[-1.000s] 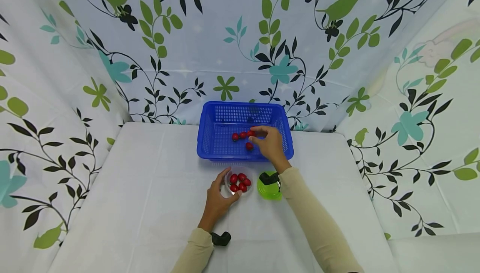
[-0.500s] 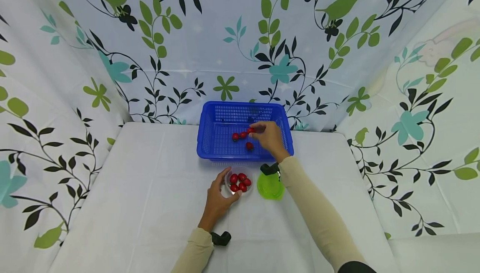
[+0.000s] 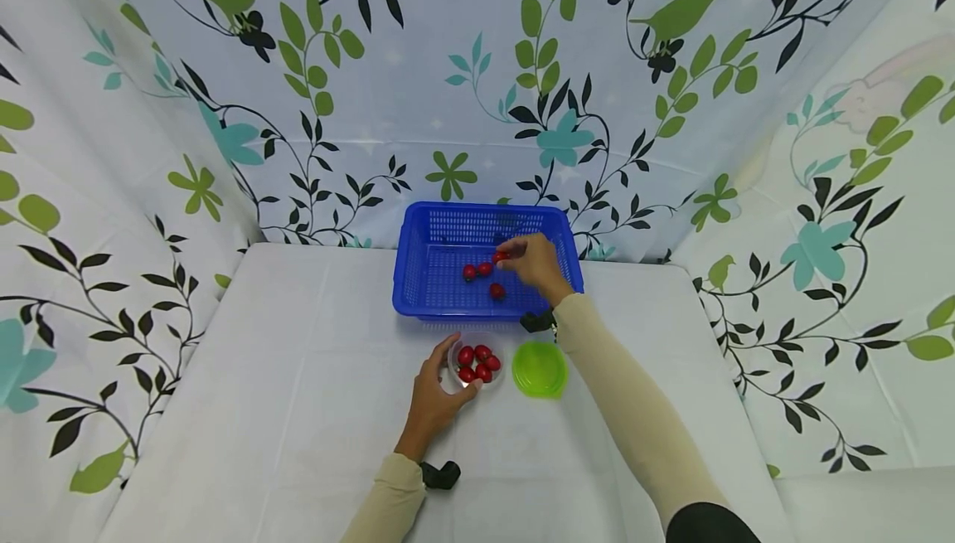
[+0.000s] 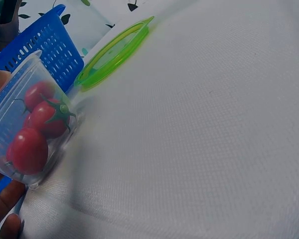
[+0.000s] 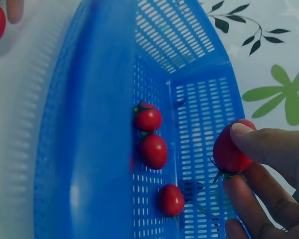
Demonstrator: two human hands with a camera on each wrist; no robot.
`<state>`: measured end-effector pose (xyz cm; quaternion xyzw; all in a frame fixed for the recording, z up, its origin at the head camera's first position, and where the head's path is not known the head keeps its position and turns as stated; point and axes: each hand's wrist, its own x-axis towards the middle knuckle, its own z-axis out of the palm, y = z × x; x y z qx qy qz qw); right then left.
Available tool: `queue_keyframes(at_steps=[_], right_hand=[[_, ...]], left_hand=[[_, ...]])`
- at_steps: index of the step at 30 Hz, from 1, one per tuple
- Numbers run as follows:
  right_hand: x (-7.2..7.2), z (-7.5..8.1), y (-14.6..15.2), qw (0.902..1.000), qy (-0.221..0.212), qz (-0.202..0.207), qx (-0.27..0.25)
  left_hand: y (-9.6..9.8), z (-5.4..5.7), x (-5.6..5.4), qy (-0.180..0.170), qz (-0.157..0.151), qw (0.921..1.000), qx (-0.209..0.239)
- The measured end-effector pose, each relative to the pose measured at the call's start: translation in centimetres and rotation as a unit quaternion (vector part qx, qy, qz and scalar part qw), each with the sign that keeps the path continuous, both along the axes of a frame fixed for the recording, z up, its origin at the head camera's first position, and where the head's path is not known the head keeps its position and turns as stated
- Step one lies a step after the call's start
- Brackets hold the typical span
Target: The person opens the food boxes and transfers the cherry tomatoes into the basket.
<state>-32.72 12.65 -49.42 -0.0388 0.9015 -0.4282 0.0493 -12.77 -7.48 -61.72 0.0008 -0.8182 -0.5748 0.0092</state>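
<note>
In the right wrist view my right hand (image 5: 269, 184) pinches a red cherry tomato (image 5: 232, 149) between thumb and fingers, over the inside of a blue plastic basket (image 3: 429, 303). Other tomatoes (image 5: 153, 151) lie on the basket's floor below. The head view has my left hand (image 3: 436, 402) curled round the left side of a clear plastic cup (image 3: 498, 342) on the table, thumb at its near edge. Several red tomatoes (image 4: 30, 152) with green stems show through the cup's wall in the left wrist view.
A bright green lid (image 3: 540, 370) lies on the white-covered table (image 3: 321, 410), just right of the cup. The basket stands behind both, near the back edge. Patterned cloth (image 3: 418, 79) hangs behind and at the sides.
My right hand has shifted slightly up and its fingers have closed on a tomato. Its wrist has moved off the green lid, which now shows whole. The left hand and cup stay put.
</note>
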Motion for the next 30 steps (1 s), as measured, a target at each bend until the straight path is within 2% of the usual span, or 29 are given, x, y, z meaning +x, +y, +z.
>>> queue_keyframes(at_steps=[15, 30], right_hand=[[-2.0, -0.6, 0.0, 0.9993, -0.036, 0.006, 0.009], [-3.7, -1.3, 0.3, 0.9957, -0.084, 0.019, 0.034]], left_hand=[[-0.1, -0.2, 0.0, -0.004, -0.002, 1.0, -0.006], [-0.1, 0.0, 0.2, -0.013, 0.0, 0.9999, -0.005]])
